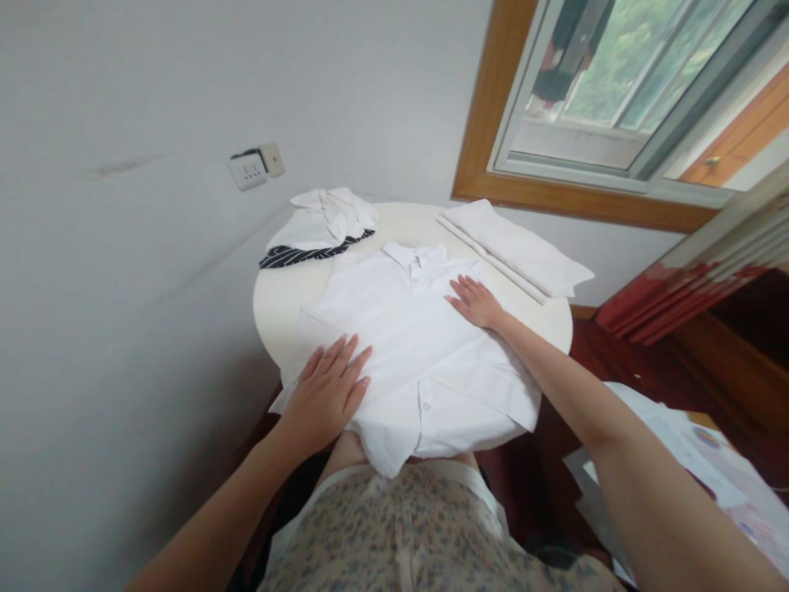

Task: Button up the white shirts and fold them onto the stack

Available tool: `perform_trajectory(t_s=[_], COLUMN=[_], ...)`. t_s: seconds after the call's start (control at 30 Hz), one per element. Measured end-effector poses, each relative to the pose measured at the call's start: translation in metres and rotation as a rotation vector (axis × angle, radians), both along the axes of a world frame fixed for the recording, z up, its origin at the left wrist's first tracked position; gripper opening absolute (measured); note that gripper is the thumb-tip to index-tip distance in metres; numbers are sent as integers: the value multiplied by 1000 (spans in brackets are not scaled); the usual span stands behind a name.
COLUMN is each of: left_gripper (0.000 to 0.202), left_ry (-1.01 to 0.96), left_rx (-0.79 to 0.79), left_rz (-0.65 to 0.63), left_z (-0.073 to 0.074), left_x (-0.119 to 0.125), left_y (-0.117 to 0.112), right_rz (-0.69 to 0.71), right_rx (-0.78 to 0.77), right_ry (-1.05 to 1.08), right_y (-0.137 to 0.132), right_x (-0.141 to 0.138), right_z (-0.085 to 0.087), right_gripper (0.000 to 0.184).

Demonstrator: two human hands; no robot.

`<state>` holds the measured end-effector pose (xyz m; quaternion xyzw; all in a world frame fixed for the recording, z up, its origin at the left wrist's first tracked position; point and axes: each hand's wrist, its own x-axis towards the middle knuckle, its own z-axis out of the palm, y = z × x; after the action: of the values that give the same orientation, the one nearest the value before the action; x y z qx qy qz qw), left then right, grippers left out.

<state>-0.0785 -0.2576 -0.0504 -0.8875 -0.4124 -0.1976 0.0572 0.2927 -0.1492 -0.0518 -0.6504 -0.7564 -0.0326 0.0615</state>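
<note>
A white shirt (394, 321) lies spread over the round table (277, 308) here, collar (414, 256) toward the far edge, hem (391, 460) drooping past the near one. The person's hands are well apart, both flat on the cloth: left hand (326, 393) by the near left edge, right hand (476, 304) farther up, between the collar and some folded white cloth (511, 247) at the far right edge. A white bundle (326, 218) rests on striped fabric (302, 256) at the far left edge.

The white shirt (403, 341) hides much of the round table (280, 306) (outdoor greenery (647, 37) blurred).
</note>
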Motion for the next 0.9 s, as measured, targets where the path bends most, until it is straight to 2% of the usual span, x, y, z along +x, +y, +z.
perform_trajectory(t_s=[0.2,0.33,0.47,0.57,0.67,0.77,0.9], left_gripper=[49,46,37,32,30,34,33], left_ry=[5,-31,-13,-3,-9,-22,-34], left_rx=[-14,-36,-46,-48,0,32,13], left_rz=[-2,-14,-158,-283,-334,-346,-280], left_z=[-1,6,17,17,13,11,13], left_x=[-1,0,10,20,25,23,14], left_y=[0,-2,-6,-6,-5,-7,-11], right_rz=[-165,-128,-54,-24,-22,-48,-105], right_rx=[-37,-87,-124,-125,-134,-135,-123], right_ry=[11,73,123,62,15,2,-20], right_y=[11,17,15,11,10,10,12], right_x=[31,54,75,77,72,70,71], right_z=[-2,10,30,40,43,42,40], right_gripper=[62,52,46,44,42,43,44])
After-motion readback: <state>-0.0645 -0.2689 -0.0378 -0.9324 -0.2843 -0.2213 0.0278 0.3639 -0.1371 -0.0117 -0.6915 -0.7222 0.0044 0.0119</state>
